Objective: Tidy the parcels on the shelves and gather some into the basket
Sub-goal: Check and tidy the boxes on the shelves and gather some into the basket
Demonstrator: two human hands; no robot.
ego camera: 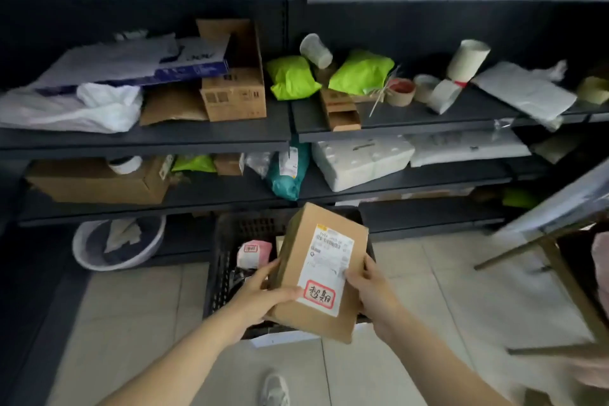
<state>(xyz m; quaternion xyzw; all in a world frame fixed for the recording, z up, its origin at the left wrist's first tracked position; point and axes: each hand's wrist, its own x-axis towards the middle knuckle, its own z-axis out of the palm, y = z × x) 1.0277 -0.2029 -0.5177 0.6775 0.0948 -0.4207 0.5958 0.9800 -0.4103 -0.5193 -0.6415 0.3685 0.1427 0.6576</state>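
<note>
A brown cardboard parcel (298, 260) with a white shipping label and a red-framed sticker hangs above the black plastic basket (220, 269) on the floor. My left hand (265, 290) grips its left edge, thumb across the front. At the right edge, my right hand (369, 287) holds it with the thumb on the label. Inside the basket lies a pink-and-white parcel (253, 252). Dark shelves (148, 138) behind hold cardboard boxes, two lime green bags (291, 76) and white mailers.
A white foam box (359, 161) and a teal bag (288, 175) sit on the lower shelf. A grey basin (117, 245) stands under the shelves at left. A wooden-legged frame (543, 234) leans in at right. My shoe (275, 389) is on the tiled floor.
</note>
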